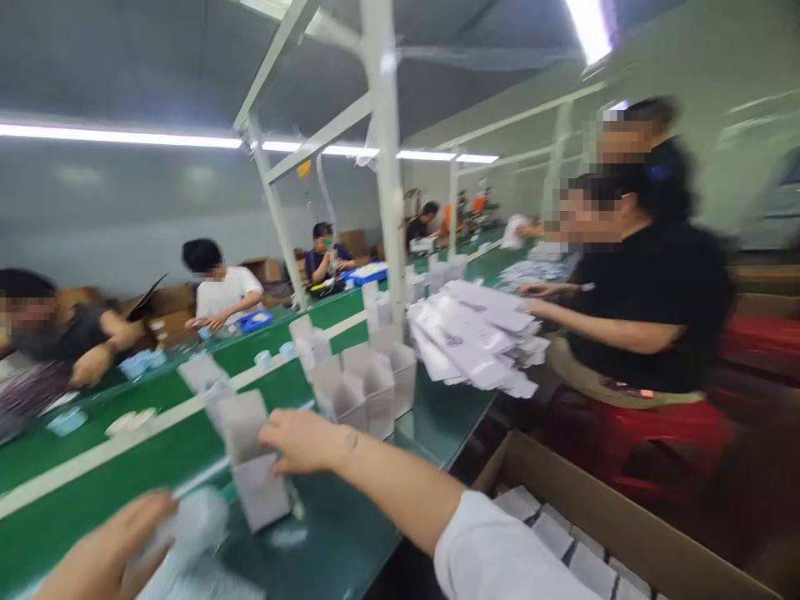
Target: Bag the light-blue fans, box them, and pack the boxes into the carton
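At the bench's near edge, my right hand [306,442] has its fingers closed on the right side of a small white cardboard box [261,492], whose lid flap stands up. My left hand [118,542], smeared by motion at the lower left, is curled around a pale blue, glossy item [200,525]; its exact kind is too blurred to tell. Another open white box [209,383] stands just behind the one at my right hand. Several more open white boxes [359,383] are grouped farther along the bench.
A stack of flat white cartons [475,333] lies on the green bench [331,533]. Below right, a large cardboard box [562,475] holds several white boxes. A white post [386,167] rises mid-view. Co-workers sit across the belt and at right on red stools [656,433].
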`<state>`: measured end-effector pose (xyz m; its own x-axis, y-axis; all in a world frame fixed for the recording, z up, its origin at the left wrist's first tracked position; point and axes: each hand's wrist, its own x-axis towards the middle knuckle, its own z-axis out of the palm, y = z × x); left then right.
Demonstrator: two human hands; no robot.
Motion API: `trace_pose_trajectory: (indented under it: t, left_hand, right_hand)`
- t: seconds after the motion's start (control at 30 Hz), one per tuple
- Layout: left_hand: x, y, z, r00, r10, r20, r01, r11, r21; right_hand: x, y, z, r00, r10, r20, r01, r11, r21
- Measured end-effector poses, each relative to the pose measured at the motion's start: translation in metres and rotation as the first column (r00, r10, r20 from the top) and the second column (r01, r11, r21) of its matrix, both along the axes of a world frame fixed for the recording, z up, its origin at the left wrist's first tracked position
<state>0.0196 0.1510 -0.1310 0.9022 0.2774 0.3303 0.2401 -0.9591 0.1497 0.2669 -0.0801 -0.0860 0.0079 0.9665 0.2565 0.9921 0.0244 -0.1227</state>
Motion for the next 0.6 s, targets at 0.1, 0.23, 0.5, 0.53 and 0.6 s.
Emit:
trace_pose_trajectory:
  t: [0.1, 0.23, 0.5, 0.53, 0.6]
  left_hand:
    - [-0.039, -0.038, 0.081, 0.961, 0.213, 0.178, -0.139, 0.925, -0.355]
    - [-0.018, -0.08, 0.138, 0.668, 0.442, 0.598, 0.067, 0.765, -0.64]
    - [0.049, -0.11, 0.109, 0.792, 0.346, 0.503, -0.077, 0.874, -0.48]
    - [0.05, -0.113, 0.108, 0.83, 0.339, 0.443, -0.173, 0.912, -0.373]
    - [0.049, -0.116, 0.115, 0.9, 0.315, 0.302, -0.278, 0.947, -0.16]
  right_hand:
    - [0.003, -0.001, -0.001, 0.992, 0.085, -0.094, -0.077, 0.993, 0.085]
    - [0.012, 0.011, -0.019, 0.894, 0.257, -0.368, -0.246, 0.966, 0.077]
    - [0.009, 0.023, -0.03, 0.854, 0.142, -0.501, -0.144, 0.989, 0.033]
    - [0.009, 0.024, -0.028, 0.856, 0.133, -0.5, -0.136, 0.99, 0.03]
    - [0.008, 0.026, -0.024, 0.858, 0.131, -0.497, -0.132, 0.991, 0.034]
